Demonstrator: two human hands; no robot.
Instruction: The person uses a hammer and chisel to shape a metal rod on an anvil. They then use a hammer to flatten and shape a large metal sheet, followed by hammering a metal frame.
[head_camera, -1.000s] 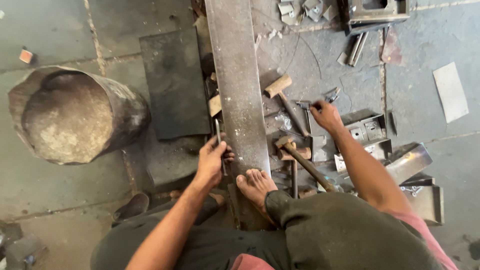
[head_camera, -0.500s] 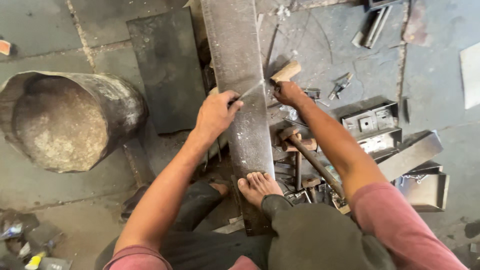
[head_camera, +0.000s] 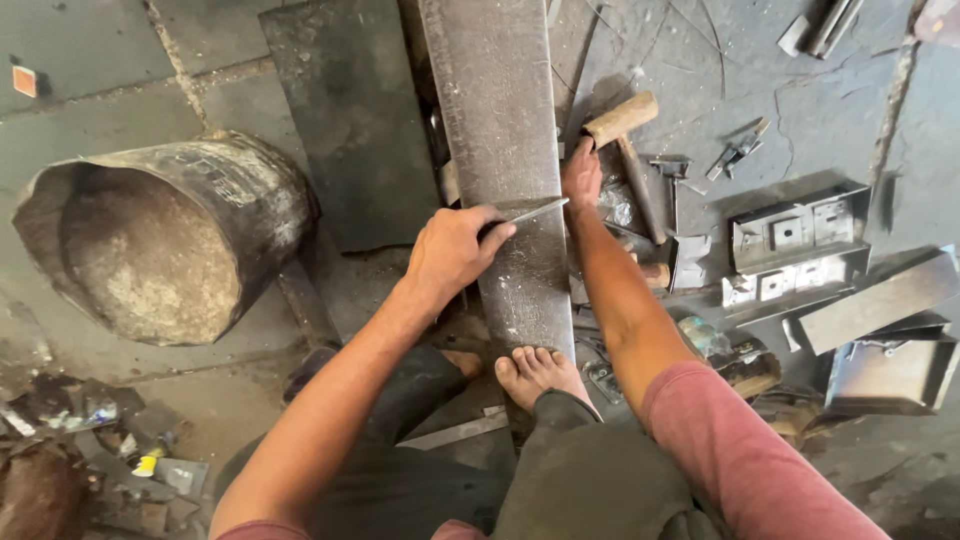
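Fingers (head_camera: 492, 232) of left hand (head_camera: 452, 250) pinch thin metal scriber (head_camera: 535, 211), tip on long steel strip (head_camera: 505, 150) lying on floor, foot (head_camera: 540, 372) pinning near end. Right hand (head_camera: 582, 178) presses strip edge, fingers flat, beside mallet (head_camera: 625, 140). Marking step, seemingly; next calls for steady drag across strip.

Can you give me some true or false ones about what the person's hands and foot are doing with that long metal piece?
1. The left hand holds a thin pointed tool on the long metal strip. True.
2. The right hand holds the wooden mallet up in the air. False: it rests at the strip's edge; the mallet lies on the floor.
3. A bare foot presses on the strip. True.
4. The big drum stands upright. False: it lies on its side.
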